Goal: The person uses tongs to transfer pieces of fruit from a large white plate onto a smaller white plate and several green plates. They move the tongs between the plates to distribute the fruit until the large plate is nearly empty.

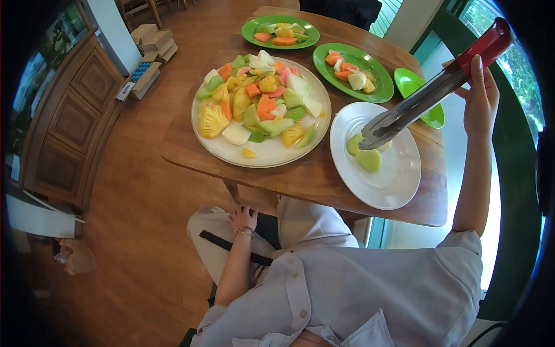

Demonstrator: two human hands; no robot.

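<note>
Raised at the right, my right hand (483,95) is closed on a pair of metal tongs (419,101) with a red handle end. The tongs slant down to the left, their tips close together over a white plate (399,188). Pale green fruit slices (369,161) lie on that plate, partly covered by the tong tips. My left hand (244,218) rests on my leg below the table, fingers lying flat and holding nothing. Left of the white plate, a large round platter (260,159) bears a heap of cut fruit (254,104), with pineapple and orange and green pieces.
Two green plates with cut fruit stand farther back, one at the far edge (248,30) and one nearer (378,66). More green dishware (409,81) sits behind the tongs. The wooden table (430,196) has its near edge just over my lap. Cardboard boxes (156,40) stand on the floor.
</note>
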